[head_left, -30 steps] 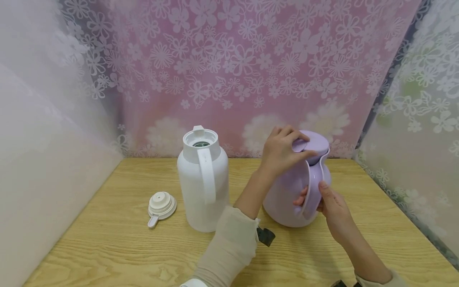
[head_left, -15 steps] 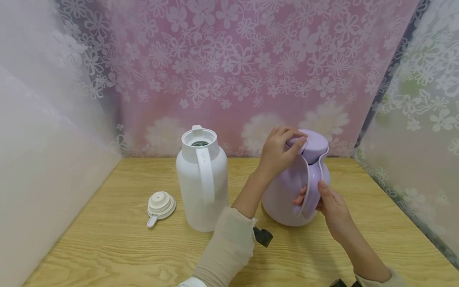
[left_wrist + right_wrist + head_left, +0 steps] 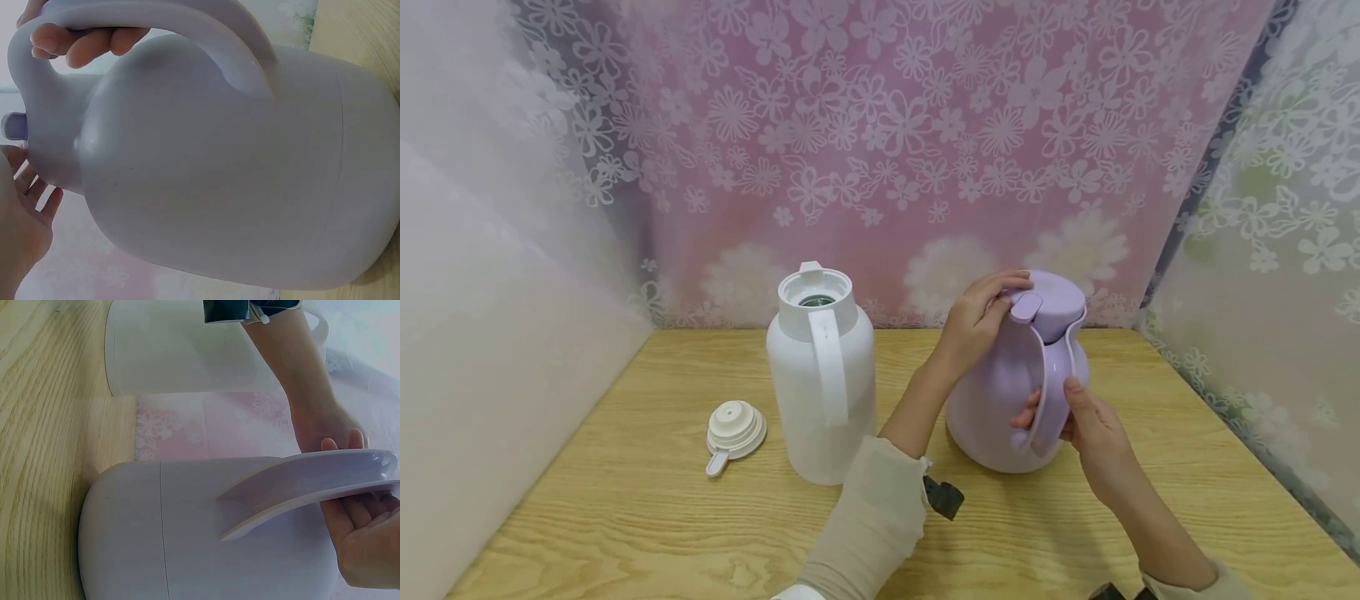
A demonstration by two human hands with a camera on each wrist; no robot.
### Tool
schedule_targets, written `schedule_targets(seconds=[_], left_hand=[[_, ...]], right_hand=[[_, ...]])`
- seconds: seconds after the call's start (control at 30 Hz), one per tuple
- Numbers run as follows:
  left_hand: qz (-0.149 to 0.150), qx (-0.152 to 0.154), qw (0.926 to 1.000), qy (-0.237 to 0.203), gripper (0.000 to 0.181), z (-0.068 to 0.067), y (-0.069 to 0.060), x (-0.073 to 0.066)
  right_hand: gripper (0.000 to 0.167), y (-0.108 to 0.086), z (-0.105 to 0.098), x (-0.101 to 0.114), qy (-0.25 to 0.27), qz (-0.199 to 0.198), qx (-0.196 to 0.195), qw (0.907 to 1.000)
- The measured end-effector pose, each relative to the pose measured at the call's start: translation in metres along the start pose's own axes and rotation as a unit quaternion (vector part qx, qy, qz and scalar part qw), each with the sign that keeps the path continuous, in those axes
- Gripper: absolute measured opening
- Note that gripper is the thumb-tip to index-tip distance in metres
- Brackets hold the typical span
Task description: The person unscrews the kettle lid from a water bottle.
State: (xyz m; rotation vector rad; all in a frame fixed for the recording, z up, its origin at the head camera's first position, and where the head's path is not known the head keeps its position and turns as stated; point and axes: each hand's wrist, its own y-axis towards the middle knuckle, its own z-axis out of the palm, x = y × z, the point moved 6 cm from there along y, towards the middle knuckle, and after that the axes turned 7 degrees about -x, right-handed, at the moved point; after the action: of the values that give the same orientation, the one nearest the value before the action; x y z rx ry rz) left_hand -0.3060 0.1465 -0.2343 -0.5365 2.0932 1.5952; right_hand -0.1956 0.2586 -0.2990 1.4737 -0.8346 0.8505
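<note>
A lilac vacuum jug (image 3: 992,408) stands upright on the table. My right hand (image 3: 1101,442) grips its handle (image 3: 1054,396), fingers curled through the loop and thumb along the outside. My left hand (image 3: 973,325) touches the left side of the jug's lid (image 3: 1058,292) and neck, its fingers fairly straight. Beside those fingers the lid's small lever (image 3: 1026,307) is visible. In the left wrist view, the left fingertips (image 3: 53,203) rest against the neck from the far side. The right wrist view shows the right fingers under the handle (image 3: 312,478).
A white vacuum jug (image 3: 820,392) with an uncovered mouth stands left of the lilac one. Its white stopper-like lid (image 3: 736,429) lies further left on the wooden table (image 3: 647,517). Floral curtains (image 3: 865,125) enclose the back and sides.
My left hand has drawn back leftward and slightly down from the lid's top, uncovering the lever. My right hand keeps its grip on the handle, and the jug stays in place.
</note>
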Motion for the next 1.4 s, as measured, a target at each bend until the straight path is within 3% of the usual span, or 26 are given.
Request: schedule_targets(seconds=[0.17,0.67,1.17,1.4], left_hand=[[0.017,0.004,0.9998,0.006,0.025,-0.001,-0.001,-0.001],[0.033,-0.016,0.9908,0.130,0.025,0.002,-0.008,-0.011],[0.054,-0.069,0.9657,0.244,0.025,0.006,-0.007,-0.031],[0.077,-0.065,0.9458,0.309,0.027,0.010,0.000,-0.038]], right_hand=[[0.047,0.001,0.000,0.001,0.010,-0.002,-0.001,0.9999],[0.046,0.000,-0.002,-0.002,0.011,0.003,-0.007,0.9999],[0.046,0.000,-0.001,-0.001,0.012,0.013,-0.006,0.9998],[0.046,0.000,-0.001,-0.002,0.007,0.016,-0.006,0.9998]])
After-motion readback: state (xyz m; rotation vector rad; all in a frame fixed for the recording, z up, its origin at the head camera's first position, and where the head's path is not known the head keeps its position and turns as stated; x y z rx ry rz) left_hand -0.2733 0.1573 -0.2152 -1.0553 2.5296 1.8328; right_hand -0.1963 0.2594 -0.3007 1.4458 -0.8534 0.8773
